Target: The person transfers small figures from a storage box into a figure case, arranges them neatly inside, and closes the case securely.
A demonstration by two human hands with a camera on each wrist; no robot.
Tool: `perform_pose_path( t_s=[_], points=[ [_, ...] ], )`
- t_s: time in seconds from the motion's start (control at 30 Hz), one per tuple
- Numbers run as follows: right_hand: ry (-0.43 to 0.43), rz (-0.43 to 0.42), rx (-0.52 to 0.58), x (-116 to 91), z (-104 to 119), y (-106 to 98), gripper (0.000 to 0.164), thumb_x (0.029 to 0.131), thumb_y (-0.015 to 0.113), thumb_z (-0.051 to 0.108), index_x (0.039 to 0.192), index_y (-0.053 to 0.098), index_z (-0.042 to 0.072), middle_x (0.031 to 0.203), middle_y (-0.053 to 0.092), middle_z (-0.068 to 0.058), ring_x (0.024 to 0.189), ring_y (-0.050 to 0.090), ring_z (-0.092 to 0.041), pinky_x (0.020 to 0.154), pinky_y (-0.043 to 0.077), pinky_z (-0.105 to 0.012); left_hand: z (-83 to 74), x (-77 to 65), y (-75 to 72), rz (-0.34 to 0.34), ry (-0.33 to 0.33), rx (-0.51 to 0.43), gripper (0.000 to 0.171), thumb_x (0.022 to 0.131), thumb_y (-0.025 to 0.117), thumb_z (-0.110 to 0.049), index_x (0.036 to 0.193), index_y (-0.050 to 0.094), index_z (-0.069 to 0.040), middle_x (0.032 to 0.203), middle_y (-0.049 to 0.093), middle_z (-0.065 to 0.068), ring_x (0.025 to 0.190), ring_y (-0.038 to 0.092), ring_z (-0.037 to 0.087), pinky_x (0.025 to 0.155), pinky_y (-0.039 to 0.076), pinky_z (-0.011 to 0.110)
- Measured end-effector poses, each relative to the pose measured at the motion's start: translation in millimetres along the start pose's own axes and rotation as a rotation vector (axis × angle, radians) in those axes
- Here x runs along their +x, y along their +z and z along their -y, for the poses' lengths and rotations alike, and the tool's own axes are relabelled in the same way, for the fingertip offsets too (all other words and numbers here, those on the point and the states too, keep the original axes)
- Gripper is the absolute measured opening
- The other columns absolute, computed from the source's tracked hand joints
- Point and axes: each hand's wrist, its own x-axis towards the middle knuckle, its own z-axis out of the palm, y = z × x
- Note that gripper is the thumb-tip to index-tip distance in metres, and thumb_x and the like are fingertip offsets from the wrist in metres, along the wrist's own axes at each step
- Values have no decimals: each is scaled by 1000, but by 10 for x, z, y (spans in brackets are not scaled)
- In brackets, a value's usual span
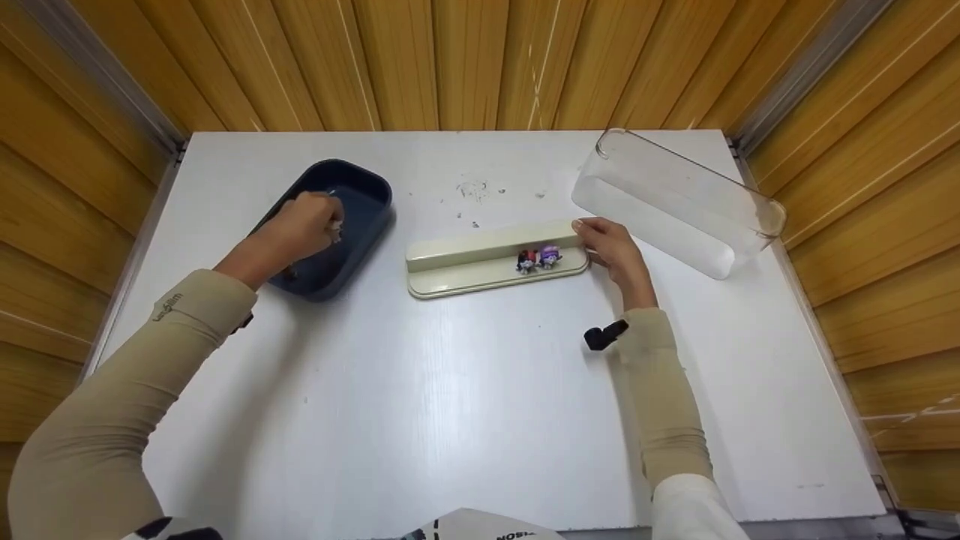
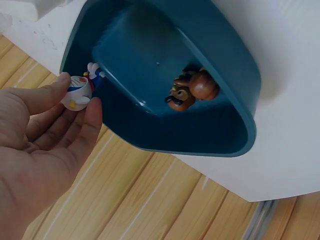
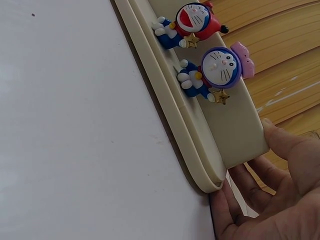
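Note:
Over the dark blue basin [image 1: 365,225], my left hand [image 1: 296,229] pinches a small white-and-blue Doraemon figurine [image 2: 78,94] between thumb and fingers. Inside the basin lies a brown figurine [image 2: 192,91], partly hidden behind my hand in the head view. My right hand [image 1: 619,255] grips the right end of a cream stepped display stand [image 1: 469,279], thumb on its upper edge and fingers round the end. Two Doraemon figurines sit side by side on its lower step: one with a red hood [image 3: 192,22], the other with a purple hood and pink bow [image 3: 220,70].
A clear plastic cover [image 1: 675,199] stands at the back right of the white table [image 1: 420,405]. Small dark specks [image 1: 474,189] are scattered behind the stand. Wood-patterned panels [image 1: 465,67] close off the back and both sides.

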Motion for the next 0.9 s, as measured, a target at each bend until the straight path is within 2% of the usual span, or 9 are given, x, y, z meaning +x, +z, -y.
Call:
perform_pose_path(
  t_s=[0.17,0.37,0.63,0.9],
  points=[
    [4,-13,-4,0,10,-4,60,102,62,35,150,45,2,139,53,-14,128,53,-28,109,45,-38,-156,-18,-1,-73,33,-49,17,91,66,5,108,67,5,107,64,21,103,63,36,86,55,51],
    [9,-8,-21,6,3,1,62,101,62,37,150,45,3,141,52,-14,126,54,-26,109,45,-38,-301,-31,79,-118,117,-65,16,89,65,8,104,70,5,102,65,20,99,65,36,84,56,50],
    [9,-9,-12,12,-7,1,63,101,63,36,150,44,1,138,54,-13,122,55,-23,106,46,-36,-490,-27,183,-118,153,-101,18,88,68,6,106,70,3,104,66,19,99,66,36,85,56,50],
    [14,6,-13,-12,-5,-3,66,101,63,38,152,42,2,144,51,-16,132,51,-29,111,44,-38,-720,30,306,-103,219,-106,20,87,73,6,106,71,5,106,67,20,100,68,34,85,58,47]
  ],
)
